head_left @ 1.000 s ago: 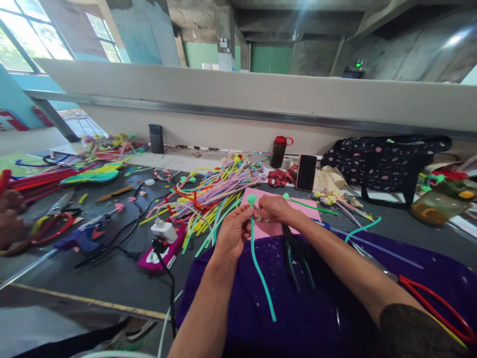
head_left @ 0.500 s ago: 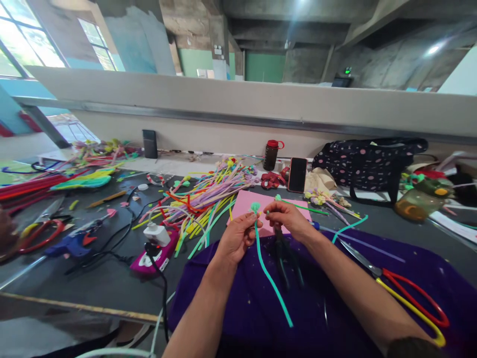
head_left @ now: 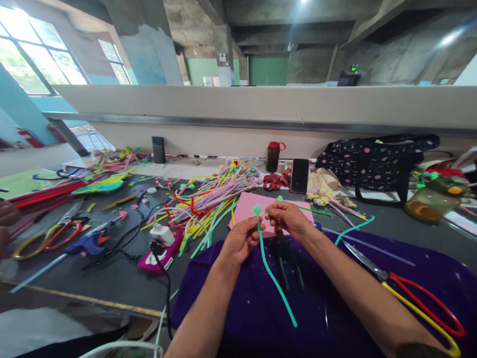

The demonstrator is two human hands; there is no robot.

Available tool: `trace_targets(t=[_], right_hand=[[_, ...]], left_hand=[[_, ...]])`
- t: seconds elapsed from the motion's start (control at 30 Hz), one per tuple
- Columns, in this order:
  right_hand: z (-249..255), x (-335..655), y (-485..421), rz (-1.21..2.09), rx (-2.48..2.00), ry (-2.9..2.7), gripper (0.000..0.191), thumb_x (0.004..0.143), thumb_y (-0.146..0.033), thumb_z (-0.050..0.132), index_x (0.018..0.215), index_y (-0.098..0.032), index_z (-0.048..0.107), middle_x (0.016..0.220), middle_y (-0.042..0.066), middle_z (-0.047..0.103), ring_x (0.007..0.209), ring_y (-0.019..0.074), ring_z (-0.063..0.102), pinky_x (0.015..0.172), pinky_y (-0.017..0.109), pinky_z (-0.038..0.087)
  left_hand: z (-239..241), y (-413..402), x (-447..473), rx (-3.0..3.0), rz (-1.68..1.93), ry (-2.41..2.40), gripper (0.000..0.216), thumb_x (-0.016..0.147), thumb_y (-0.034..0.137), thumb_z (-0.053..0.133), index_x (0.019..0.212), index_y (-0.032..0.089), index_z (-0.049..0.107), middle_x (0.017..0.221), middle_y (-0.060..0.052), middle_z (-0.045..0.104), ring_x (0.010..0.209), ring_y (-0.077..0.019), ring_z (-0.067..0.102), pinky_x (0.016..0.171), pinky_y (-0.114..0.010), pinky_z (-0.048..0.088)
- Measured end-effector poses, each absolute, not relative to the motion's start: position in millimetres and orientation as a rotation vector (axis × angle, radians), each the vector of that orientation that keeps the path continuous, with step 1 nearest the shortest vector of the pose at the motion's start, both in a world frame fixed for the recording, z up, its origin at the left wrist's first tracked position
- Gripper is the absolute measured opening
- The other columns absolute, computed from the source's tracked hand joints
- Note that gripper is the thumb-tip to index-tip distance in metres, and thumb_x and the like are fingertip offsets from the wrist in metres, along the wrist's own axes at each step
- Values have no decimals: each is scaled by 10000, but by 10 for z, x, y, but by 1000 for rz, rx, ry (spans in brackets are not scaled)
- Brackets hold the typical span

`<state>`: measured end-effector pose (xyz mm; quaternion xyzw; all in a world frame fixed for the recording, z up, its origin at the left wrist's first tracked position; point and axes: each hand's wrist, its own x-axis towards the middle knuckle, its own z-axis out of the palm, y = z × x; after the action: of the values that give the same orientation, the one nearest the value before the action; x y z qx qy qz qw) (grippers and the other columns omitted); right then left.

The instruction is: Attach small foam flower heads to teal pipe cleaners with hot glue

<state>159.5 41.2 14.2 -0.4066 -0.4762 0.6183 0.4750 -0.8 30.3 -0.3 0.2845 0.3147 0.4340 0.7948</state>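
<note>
My left hand (head_left: 242, 239) is closed in a pinch around a teal pipe cleaner (head_left: 269, 268), just below the fluffy looped head at its top. The stem's long tail hangs down over a purple cloth (head_left: 219, 303). Close beside it, my right hand (head_left: 288, 219) has thumb and fingers pinched together at the same height; a tiny green bit shows at the fingertips, too small to name. Dark-handled pliers (head_left: 286, 261) lie on the cloth under my right hand, their jaws partly hidden. Behind both hands is a pink sheet (head_left: 246, 200).
Large scissors (head_left: 385, 276) lie right of my right forearm. Left are a pile of colourful pipe cleaners (head_left: 219, 191), a magenta power strip (head_left: 151, 263), a blue glue gun (head_left: 87, 242) and other scissors (head_left: 55, 236). Another person's hand (head_left: 8, 221) is at the left edge. A phone (head_left: 299, 175) stands behind.
The view has turned slightly left, so things appear further right. The other person's hand uncovers more of the left scissors. My hands keep nearly the same pinched pose.
</note>
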Motion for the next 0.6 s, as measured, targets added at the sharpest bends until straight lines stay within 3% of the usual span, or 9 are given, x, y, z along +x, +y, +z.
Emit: trace_targets(t=[0.27,0.5,0.6], right_hand=[[154,1519,340,1542,-983,-1145,211,622,-303,656,722,-141,566,512,-36,546,389,41,437,362,148,267],[156,1546,369,1474,-973,-1176,193,637,-298,627,725,-147,545,685,7,615,475,66,515,367,152,282],[192,1570,367,1404,-984,-1226,163,644,-274,614,729,-148,554,637,-11,587,438,56,473,371,161,284]], left_hand=[[-28,294,21,624,965,683,147,709,187,586,829,102,587,617,-9,595,337,3,375,285,-98,253],[-18,290,6,617,984,681,173,705,205,592,849,110,582,620,5,591,331,2,372,280,-107,250],[4,277,6,616,979,694,180,683,200,608,839,113,580,609,5,593,331,1,376,282,-104,248]])
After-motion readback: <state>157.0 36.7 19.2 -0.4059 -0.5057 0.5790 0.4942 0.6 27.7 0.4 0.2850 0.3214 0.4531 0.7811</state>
